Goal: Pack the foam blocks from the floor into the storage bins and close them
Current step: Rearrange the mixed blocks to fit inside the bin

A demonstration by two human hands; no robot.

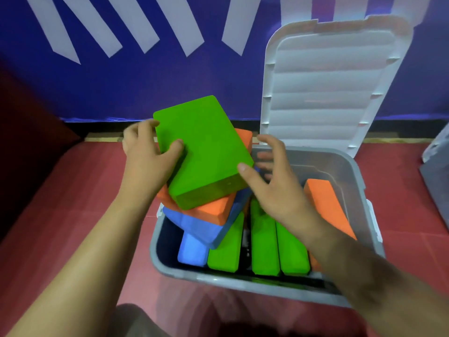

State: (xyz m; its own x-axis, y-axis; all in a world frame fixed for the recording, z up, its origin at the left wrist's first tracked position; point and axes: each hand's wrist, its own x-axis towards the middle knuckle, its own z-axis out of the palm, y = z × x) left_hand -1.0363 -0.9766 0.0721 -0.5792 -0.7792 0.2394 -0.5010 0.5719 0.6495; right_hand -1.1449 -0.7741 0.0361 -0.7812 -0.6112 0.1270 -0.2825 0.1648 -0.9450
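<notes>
L hand (150, 152) grips green foam block (204, 152) by its left long edge, thumb on top; R hand (274, 188) spread wide, thumb at its near corner. Block sits tilted on orange block (213, 210) at storage bin's (218, 280) left edge. Prob light, squashy, grippy: take by long sides.

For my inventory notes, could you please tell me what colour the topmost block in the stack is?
The topmost block is green; head view.

Left grip (148, 154) holds green block (206, 152) atop stack (213, 211) over bin (218, 280); right grip (274, 188) spread beside.
</notes>
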